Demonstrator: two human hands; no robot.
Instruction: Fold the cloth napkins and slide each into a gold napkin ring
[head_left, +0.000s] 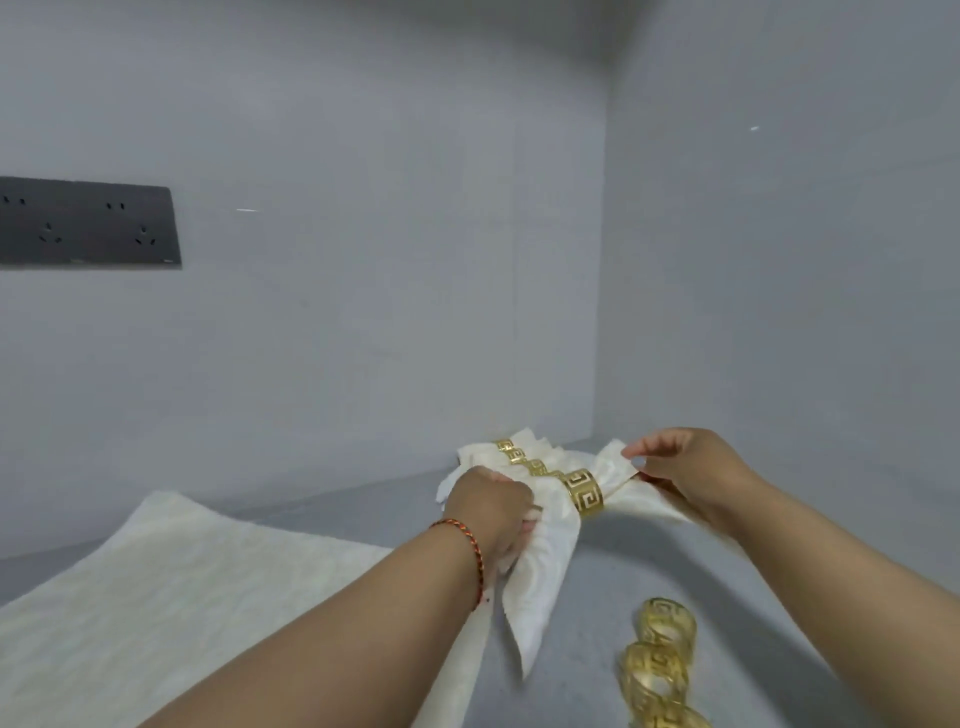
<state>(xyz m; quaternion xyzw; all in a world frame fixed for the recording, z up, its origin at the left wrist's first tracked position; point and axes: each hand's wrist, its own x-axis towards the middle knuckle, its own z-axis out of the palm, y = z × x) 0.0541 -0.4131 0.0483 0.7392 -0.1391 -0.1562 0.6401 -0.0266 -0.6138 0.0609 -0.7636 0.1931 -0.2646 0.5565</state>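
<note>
Left hand (491, 512) clenching gathered napkin (540, 566), gold ring (584, 492) around its middle, right hand (685, 475) pinching far end.

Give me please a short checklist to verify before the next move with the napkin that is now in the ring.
1. Gold ring sits around the gathered napkin: ok.
2. Left hand has a firm grip on the bunched cloth on the near side of the ring: ok.
3. Right hand pinches the fanned end on the far side of the ring: ok.
4. Ring centred along the napkin: cannot tell.
5. Finished napkins behind lie undisturbed: cannot tell, the hands partly hide them.
6. Spare rings and flat napkin ready on the table: ok.
</note>
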